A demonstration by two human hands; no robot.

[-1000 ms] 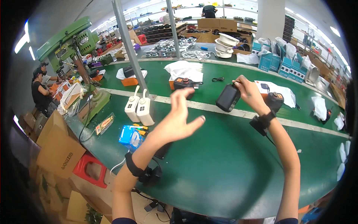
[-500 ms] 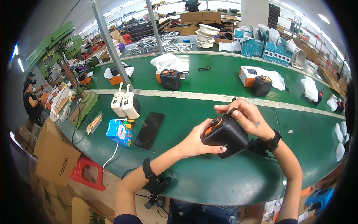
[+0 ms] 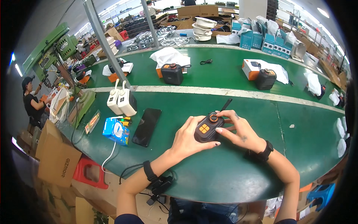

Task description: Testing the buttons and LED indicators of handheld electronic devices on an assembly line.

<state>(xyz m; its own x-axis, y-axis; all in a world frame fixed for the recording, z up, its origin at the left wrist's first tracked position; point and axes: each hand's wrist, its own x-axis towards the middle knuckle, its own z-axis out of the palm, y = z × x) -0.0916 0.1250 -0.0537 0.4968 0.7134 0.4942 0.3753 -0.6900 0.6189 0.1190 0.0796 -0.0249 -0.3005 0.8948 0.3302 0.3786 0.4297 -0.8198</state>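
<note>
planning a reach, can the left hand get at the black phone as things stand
Probably yes: the black phone lies to the left of the left hand, and green tabletop shows between them, though that hand holds the black device.

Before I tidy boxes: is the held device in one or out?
Out: the black device shows bare between left hand and right hand.

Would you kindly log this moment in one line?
left hand: holding boxy black device with orange buttons; right hand: touching device; nearby: flat black smartphone
</note>
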